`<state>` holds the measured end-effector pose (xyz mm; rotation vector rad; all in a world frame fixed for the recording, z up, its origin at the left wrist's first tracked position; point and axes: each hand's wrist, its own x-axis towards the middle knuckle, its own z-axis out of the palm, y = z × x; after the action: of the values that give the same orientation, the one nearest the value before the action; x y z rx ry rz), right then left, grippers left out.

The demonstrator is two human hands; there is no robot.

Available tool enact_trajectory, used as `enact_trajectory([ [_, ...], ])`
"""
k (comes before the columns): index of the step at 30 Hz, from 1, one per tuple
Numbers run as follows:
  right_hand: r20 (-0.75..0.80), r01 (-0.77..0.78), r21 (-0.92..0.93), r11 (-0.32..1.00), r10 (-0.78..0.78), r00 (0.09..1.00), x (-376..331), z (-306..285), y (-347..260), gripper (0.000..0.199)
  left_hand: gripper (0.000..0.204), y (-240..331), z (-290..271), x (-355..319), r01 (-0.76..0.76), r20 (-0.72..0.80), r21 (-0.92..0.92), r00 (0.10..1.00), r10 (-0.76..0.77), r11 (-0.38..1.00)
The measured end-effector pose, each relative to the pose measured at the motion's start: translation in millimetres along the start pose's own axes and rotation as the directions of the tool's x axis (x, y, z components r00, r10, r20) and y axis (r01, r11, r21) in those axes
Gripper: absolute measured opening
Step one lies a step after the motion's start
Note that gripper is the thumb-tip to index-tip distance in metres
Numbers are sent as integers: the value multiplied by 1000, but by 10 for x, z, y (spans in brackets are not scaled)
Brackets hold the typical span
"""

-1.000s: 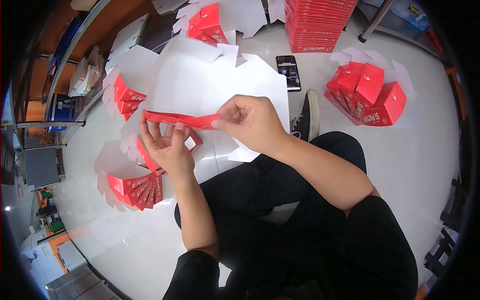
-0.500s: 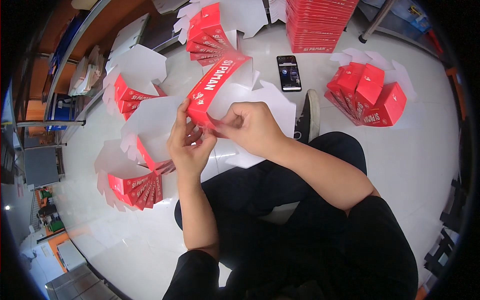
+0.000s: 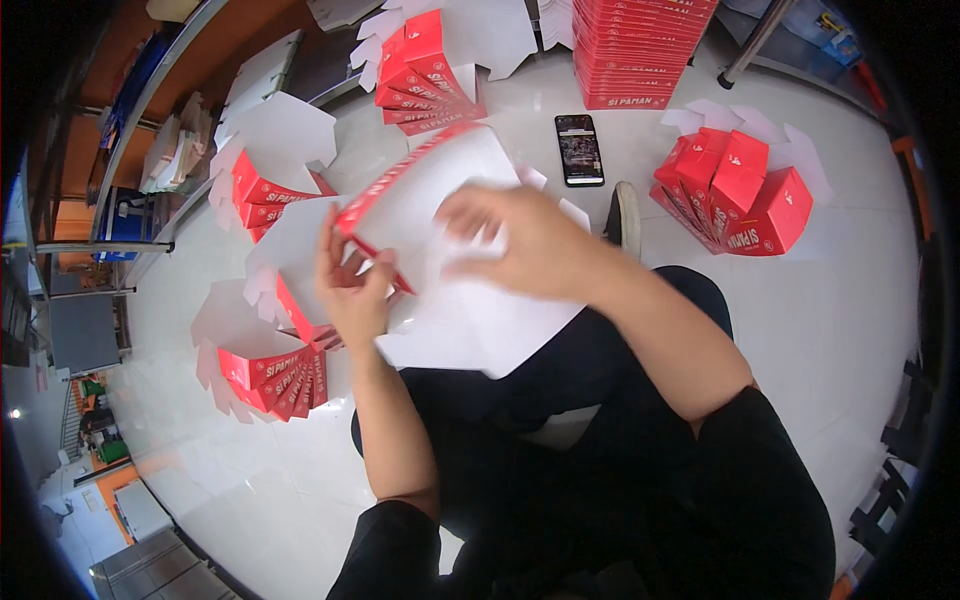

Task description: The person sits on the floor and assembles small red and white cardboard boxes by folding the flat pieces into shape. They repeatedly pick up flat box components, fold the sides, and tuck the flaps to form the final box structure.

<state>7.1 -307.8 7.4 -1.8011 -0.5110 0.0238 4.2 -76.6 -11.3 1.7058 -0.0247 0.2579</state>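
A partly folded red and white cardboard box (image 3: 470, 330) is held above my legs, its white inside turned up and its red printed wall on the far left side. My left hand (image 3: 355, 285) pinches the box's near left corner between thumb and fingers. Over the white inside hovers my right hand (image 3: 525, 240), smeared by motion, its fingers looking apart with nothing visible in them. Whether it touches the cardboard I cannot tell.
Nested red boxes stand at the far middle (image 3: 415, 75), right (image 3: 735, 190), left (image 3: 265, 190) and near left (image 3: 270, 375). A tall stack of flat red cardboard (image 3: 635, 50) rises at the back. A phone (image 3: 579, 150) lies on the floor beside my shoe (image 3: 625, 220). Metal shelving (image 3: 160, 100) lines the left.
The box has tipped so its white inside faces up, and it has come nearer my legs. My right hand has let go of its corner. My left hand has shifted slightly left.
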Motion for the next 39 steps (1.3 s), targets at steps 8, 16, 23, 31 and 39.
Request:
enact_trajectory([
  [8, -99, -111, 328, 938, 151, 983, 161, -717, 238, 49, 95, -52, -339, 112, -32, -77, -504, 997, -8, 863],
  [16, 59, -52, 312, 949, 35, 998, 118, -569, 100, 47, 107, -36, -297, 105, -201, -151, -455, 978, 148, 868],
  [23, 82, -39, 199, 979, 23, 996, 95, -592, 38, 28, 104, -9, -262, 99, -212, -179, -422, 973, 148, 882],
  [31, 9, 52, 32, 998, -52, 999, 77, -476, 156, 31, 103, -145, -406, 141, -196, -61, -413, 980, 188, 889],
  [39, 26, -201, 101, 974, 200, 979, 130, -557, 156, 37, 106, -225, -549, 134, -196, 17, -328, 977, 213, 924],
])
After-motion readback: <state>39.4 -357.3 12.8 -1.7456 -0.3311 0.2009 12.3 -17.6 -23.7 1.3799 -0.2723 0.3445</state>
